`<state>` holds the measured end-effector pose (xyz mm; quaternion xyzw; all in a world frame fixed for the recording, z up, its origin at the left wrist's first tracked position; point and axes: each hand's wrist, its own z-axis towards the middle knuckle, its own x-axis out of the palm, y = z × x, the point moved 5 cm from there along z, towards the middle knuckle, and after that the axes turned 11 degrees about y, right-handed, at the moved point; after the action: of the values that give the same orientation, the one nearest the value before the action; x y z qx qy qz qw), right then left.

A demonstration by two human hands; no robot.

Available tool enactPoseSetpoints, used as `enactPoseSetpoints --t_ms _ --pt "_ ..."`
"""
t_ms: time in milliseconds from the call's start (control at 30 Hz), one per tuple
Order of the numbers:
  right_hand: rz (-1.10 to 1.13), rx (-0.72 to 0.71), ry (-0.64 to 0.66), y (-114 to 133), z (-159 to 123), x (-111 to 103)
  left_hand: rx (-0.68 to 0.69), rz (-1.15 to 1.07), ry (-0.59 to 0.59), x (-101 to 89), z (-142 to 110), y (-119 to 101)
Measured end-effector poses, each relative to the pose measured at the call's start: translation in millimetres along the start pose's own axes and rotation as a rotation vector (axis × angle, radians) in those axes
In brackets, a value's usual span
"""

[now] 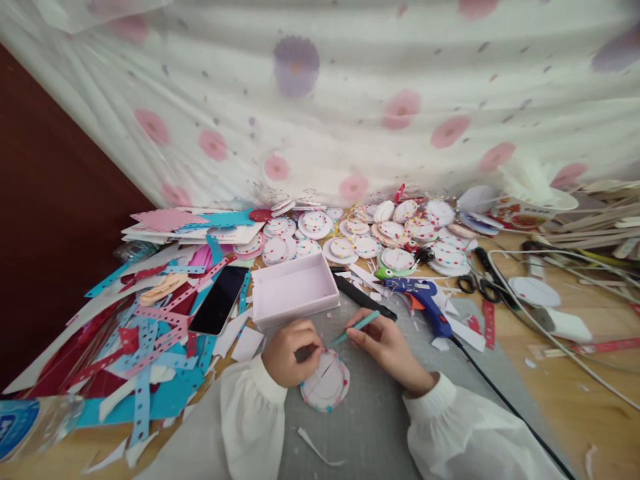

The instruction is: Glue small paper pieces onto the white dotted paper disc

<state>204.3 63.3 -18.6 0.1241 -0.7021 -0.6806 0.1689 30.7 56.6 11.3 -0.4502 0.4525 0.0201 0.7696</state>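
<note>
Wooden table, flower-print sheet behind; dotted disc under both hands

Wooden table (607, 427), flower-print sheet (345, 73) behind, grey mat (373, 433) partly under the work. Landmark: white box (297, 311), open-topped. Dotted disc (327, 392) lies flat on mat, near side of box, slightly right. Looks round, white-faced, thin dark line across the middle, rim edged with red, pink and turquoise dots. Left hand (294, 350), just nearer than box: fingers curled at the disc's far-left edge; cannot tell if they grip anything. Right hand (384, 347), near side and right of box: thumb and fingers pinch a slim teal tool (364, 321), tip pointing toward disc. Similar discs (316, 223) heaped beyond box. Left of box: black phone (220, 301), then coloured paper scraps (165, 327). Right of box: blue glue gun (425, 301).
</note>
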Motion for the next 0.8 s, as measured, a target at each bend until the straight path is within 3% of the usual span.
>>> enactPoseSetpoints --t_ms 333,800 --pt "-0.064 -0.078 -0.043 7.7 -3.3 2.8 -0.006 0.006 -0.023 -0.5 -0.4 -0.5" --pt "-0.003 -0.157 -0.290 10.8 -8.2 -15.7 -0.031 -0.014 -0.032 3.5 -1.8 2.5"
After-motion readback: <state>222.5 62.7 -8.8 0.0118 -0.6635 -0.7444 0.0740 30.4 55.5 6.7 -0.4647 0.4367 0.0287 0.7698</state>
